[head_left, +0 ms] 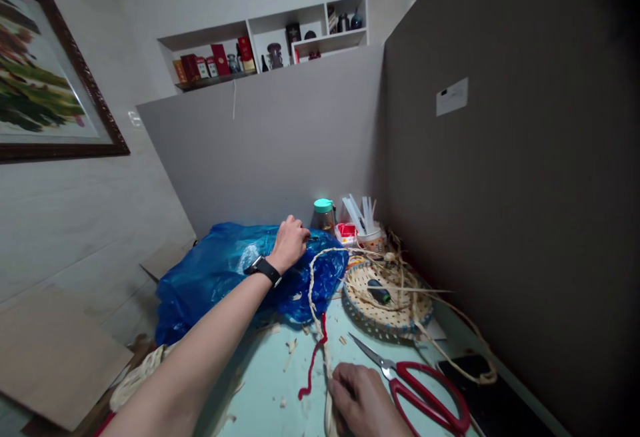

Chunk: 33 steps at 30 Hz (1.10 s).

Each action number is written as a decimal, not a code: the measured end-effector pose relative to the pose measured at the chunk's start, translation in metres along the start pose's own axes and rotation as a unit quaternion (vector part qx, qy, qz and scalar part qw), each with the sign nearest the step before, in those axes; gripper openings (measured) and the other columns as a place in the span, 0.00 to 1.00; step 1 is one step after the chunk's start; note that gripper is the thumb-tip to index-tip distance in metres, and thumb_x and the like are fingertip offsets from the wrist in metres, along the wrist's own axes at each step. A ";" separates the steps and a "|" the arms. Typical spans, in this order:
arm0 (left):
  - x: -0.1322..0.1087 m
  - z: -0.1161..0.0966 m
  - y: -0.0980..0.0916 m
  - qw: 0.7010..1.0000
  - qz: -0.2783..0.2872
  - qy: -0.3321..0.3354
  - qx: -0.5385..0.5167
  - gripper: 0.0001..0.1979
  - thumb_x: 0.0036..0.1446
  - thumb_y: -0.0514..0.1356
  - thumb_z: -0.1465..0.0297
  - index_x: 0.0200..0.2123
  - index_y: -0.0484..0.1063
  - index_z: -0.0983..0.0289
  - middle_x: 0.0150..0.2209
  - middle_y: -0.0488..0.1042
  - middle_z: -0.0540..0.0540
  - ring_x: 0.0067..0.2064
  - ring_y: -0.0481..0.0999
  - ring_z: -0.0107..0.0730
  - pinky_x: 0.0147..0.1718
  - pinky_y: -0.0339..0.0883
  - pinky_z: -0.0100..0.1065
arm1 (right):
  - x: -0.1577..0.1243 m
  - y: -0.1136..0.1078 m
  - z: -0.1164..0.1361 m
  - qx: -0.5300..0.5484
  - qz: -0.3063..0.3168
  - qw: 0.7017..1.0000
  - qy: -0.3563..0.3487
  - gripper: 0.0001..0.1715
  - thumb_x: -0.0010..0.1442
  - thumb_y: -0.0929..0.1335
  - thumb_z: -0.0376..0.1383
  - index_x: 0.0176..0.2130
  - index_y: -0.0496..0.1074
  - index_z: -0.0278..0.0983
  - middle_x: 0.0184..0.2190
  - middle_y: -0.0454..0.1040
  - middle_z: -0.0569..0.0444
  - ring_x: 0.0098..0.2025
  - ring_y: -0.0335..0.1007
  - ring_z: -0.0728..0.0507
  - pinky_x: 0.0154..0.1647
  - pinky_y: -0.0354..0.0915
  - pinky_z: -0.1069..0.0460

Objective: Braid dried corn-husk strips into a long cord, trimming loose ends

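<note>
My left hand, with a black watch at the wrist, reaches over the blue plastic bag. Its fingers are curled together near a small dark thing at the bag's right side; what they hold, if anything, is hidden. Low in the view, my right hand is closed on a pale braided straw cord. The cord runs up from that hand and curves right toward a woven basket. A red fuzzy strand is attached beside the cord. Red-handled scissors lie partly spread, right of my right hand.
A dark spool and loose straw lie in the basket. Behind stand a jar with a teal lid and a cup of clear sticks. A dark phone-like slab lies right. Grey partitions enclose the table; straw scraps litter it.
</note>
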State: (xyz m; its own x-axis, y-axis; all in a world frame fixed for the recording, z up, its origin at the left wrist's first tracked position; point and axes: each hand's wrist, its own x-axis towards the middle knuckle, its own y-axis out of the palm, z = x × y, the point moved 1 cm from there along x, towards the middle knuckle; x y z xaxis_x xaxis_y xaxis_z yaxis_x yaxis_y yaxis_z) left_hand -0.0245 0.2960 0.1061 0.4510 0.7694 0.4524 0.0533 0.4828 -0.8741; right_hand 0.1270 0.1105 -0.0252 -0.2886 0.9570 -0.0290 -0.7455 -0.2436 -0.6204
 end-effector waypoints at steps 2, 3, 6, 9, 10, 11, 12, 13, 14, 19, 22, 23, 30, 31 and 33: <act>0.013 0.003 0.010 1.000 0.013 -0.005 0.013 0.10 0.56 0.56 0.71 0.31 0.78 0.62 0.33 0.69 0.61 0.45 0.62 0.46 0.39 0.57 0.41 | 0.002 0.001 -0.003 -0.002 0.001 1.000 -0.007 0.14 0.58 0.60 0.33 0.23 0.66 0.35 0.22 0.69 0.52 0.27 0.61 0.47 0.26 0.51 0.55; 0.017 0.004 0.015 1.000 0.018 -0.008 0.019 0.09 0.56 0.56 0.71 0.31 0.77 0.63 0.34 0.69 0.62 0.45 0.62 0.47 0.40 0.56 0.42 | 0.003 0.002 -0.005 -0.003 0.003 1.000 -0.009 0.14 0.58 0.60 0.34 0.23 0.67 0.35 0.22 0.69 0.52 0.27 0.60 0.47 0.26 0.51 0.55; 0.023 0.008 0.023 0.999 0.023 -0.017 0.033 0.10 0.55 0.55 0.74 0.34 0.76 0.63 0.35 0.69 0.62 0.46 0.61 0.48 0.41 0.55 0.44 | 0.005 0.004 -0.009 0.008 0.011 1.000 -0.006 0.12 0.57 0.61 0.33 0.24 0.69 0.35 0.22 0.69 0.52 0.27 0.60 0.47 0.25 0.49 0.55; 0.023 0.012 0.025 0.999 0.019 -0.026 0.042 0.14 0.54 0.53 0.77 0.41 0.74 0.63 0.39 0.68 0.63 0.48 0.60 0.48 0.43 0.55 0.45 | 0.006 0.005 -0.011 0.021 0.022 1.000 0.004 0.11 0.56 0.62 0.33 0.25 0.70 0.35 0.22 0.69 0.53 0.26 0.59 0.48 0.25 0.49 0.55; 0.022 0.013 0.025 0.999 0.018 -0.027 0.043 0.15 0.54 0.53 0.78 0.43 0.73 0.62 0.40 0.68 0.63 0.48 0.60 0.48 0.44 0.55 0.45 | 0.006 0.005 -0.011 0.022 0.022 1.000 0.005 0.11 0.55 0.62 0.33 0.25 0.70 0.35 0.22 0.69 0.53 0.25 0.58 0.48 0.25 0.48 0.55; 0.021 0.015 0.025 0.998 0.018 -0.027 0.044 0.17 0.54 0.53 0.78 0.45 0.72 0.62 0.42 0.68 0.63 0.48 0.60 0.48 0.44 0.55 0.45 | 0.006 0.005 -0.011 0.022 0.021 1.000 0.004 0.10 0.55 0.62 0.33 0.25 0.69 0.35 0.22 0.69 0.53 0.25 0.58 0.48 0.25 0.48 0.55; 0.020 0.016 0.025 0.999 0.018 -0.025 0.045 0.18 0.54 0.52 0.79 0.47 0.72 0.61 0.43 0.68 0.62 0.49 0.60 0.47 0.44 0.55 0.45 | 0.006 0.006 -0.010 0.020 0.018 1.000 0.001 0.11 0.55 0.62 0.33 0.24 0.69 0.35 0.21 0.68 0.53 0.25 0.57 0.48 0.25 0.48 0.55; 0.018 0.017 0.025 0.999 0.019 -0.021 0.045 0.20 0.54 0.52 0.79 0.49 0.71 0.60 0.44 0.68 0.62 0.49 0.60 0.47 0.44 0.55 0.44 | 0.006 0.006 -0.010 0.017 0.015 1.000 -0.003 0.11 0.56 0.62 0.33 0.24 0.69 0.35 0.21 0.68 0.54 0.25 0.57 0.48 0.24 0.48 0.55; 0.016 0.019 0.025 0.999 0.021 -0.015 0.044 0.21 0.54 0.52 0.80 0.50 0.70 0.59 0.45 0.68 0.61 0.49 0.60 0.46 0.44 0.55 0.44 | 0.006 0.006 -0.010 0.012 0.011 1.000 -0.007 0.12 0.56 0.62 0.34 0.24 0.68 0.35 0.21 0.67 0.54 0.26 0.56 0.48 0.24 0.48 0.55; 0.007 0.021 0.026 0.998 0.029 0.010 0.049 0.20 0.54 0.52 0.81 0.47 0.71 0.59 0.50 0.67 0.60 0.52 0.60 0.43 0.46 0.54 0.42 | 0.003 0.005 -0.010 -0.004 0.013 1.000 -0.013 0.13 0.58 0.60 0.35 0.23 0.64 0.36 0.21 0.64 0.54 0.26 0.54 0.48 0.25 0.47 0.54; 0.006 0.017 0.027 0.998 0.029 0.016 0.061 0.14 0.55 0.52 0.79 0.40 0.74 0.62 0.47 0.67 0.62 0.51 0.60 0.45 0.46 0.53 0.43 | 0.002 0.004 -0.009 -0.001 0.020 1.000 -0.016 0.13 0.58 0.59 0.36 0.24 0.63 0.36 0.22 0.64 0.54 0.27 0.55 0.47 0.25 0.48 0.55; 0.006 0.015 0.028 0.997 0.028 0.017 0.066 0.12 0.55 0.52 0.78 0.38 0.74 0.63 0.46 0.67 0.63 0.51 0.60 0.46 0.46 0.53 0.44 | 0.002 0.004 -0.009 -0.002 0.020 1.000 -0.015 0.13 0.58 0.59 0.36 0.24 0.63 0.36 0.22 0.64 0.54 0.28 0.55 0.47 0.25 0.48 0.55; 0.014 0.003 0.035 0.995 0.025 -0.002 0.095 0.16 0.61 0.46 0.76 0.36 0.74 0.64 0.39 0.67 0.64 0.47 0.60 0.48 0.43 0.51 0.46 | 0.003 0.004 -0.008 0.011 0.018 1.000 -0.003 0.11 0.56 0.61 0.34 0.23 0.63 0.36 0.21 0.63 0.55 0.26 0.54 0.48 0.24 0.46 0.55; 0.016 0.002 0.035 0.995 0.030 -0.001 0.095 0.16 0.61 0.46 0.76 0.35 0.74 0.64 0.38 0.67 0.64 0.47 0.60 0.48 0.42 0.52 0.46 | 0.003 0.004 -0.008 0.010 0.015 1.000 -0.003 0.11 0.56 0.61 0.34 0.23 0.63 0.36 0.21 0.63 0.55 0.26 0.54 0.48 0.24 0.46 0.55; 0.018 0.001 0.037 0.995 0.042 0.005 0.092 0.15 0.61 0.47 0.76 0.33 0.74 0.64 0.37 0.67 0.63 0.47 0.60 0.47 0.42 0.52 0.45 | 0.003 0.003 -0.006 0.011 0.012 1.000 -0.003 0.11 0.56 0.61 0.34 0.23 0.64 0.36 0.21 0.63 0.55 0.26 0.53 0.48 0.24 0.46 0.55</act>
State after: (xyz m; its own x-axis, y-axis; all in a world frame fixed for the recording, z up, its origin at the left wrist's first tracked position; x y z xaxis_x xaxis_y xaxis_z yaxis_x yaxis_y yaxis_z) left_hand -0.0154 0.3285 0.0826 0.4558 0.8065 0.3764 -0.1492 0.4862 -0.8610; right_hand 0.1278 0.1135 -0.0322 -0.3106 0.9497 -0.0395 -0.7512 -0.2707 -0.6020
